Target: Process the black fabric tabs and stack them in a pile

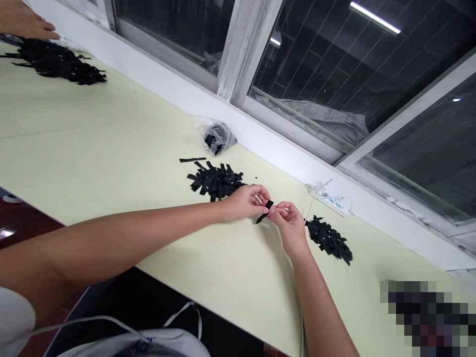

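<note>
Between my two hands is a short black fabric strip (269, 204), held just above the pale table. My left hand (245, 201) pinches it from the left, thumb and forefinger closed. From the right, the fingertips of my right hand (291, 223) meet it near its middle. Whether a small piece is also pinched there is too small to tell. Just behind my left hand lies a pile of black strips (215, 181), several with small pale spots. Another heap of black strips (329, 238) lies to the right of my right hand.
A clear plastic bag (215, 136) with black pieces stands near the wall, with a single loose strip (192, 159) in front. A power strip (332, 202) with a white cable lies along the wall. At the upper left, another person's hand (28, 22) is above a black heap (61, 62).
</note>
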A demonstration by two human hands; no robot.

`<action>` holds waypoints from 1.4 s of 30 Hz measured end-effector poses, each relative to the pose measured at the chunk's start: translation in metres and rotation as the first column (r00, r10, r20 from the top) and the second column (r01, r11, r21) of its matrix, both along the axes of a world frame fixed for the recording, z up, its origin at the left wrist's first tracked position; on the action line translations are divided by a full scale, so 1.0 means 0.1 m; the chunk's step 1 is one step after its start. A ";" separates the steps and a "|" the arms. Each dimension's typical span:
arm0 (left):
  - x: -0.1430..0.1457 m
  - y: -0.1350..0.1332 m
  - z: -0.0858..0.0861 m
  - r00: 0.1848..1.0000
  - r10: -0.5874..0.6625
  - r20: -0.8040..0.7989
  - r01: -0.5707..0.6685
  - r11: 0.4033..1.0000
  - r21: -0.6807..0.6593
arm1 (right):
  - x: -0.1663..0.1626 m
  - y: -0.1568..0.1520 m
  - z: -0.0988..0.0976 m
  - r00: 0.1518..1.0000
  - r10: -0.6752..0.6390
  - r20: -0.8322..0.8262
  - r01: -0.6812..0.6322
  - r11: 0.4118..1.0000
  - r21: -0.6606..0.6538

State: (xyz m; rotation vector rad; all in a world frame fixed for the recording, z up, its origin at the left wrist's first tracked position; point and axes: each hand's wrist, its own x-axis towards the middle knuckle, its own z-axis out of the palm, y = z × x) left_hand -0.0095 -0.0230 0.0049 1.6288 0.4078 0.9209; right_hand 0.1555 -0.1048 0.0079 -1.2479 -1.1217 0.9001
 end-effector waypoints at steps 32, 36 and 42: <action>-0.02 0.04 -0.01 0.989 0.046 -0.137 -0.016 0.977 0.211 | -0.04 -0.06 0.01 0.997 -0.021 -0.069 0.013 0.993 -0.117; -0.02 0.05 -0.03 0.991 0.083 -0.109 -0.059 0.975 0.213 | -0.10 -0.06 0.04 0.996 -0.008 -0.094 -0.003 0.993 -0.121; 0.00 0.10 -0.06 0.995 0.087 -0.043 -0.085 0.995 0.052 | 0.06 -0.31 0.31 0.986 0.002 0.169 0.026 0.987 -0.161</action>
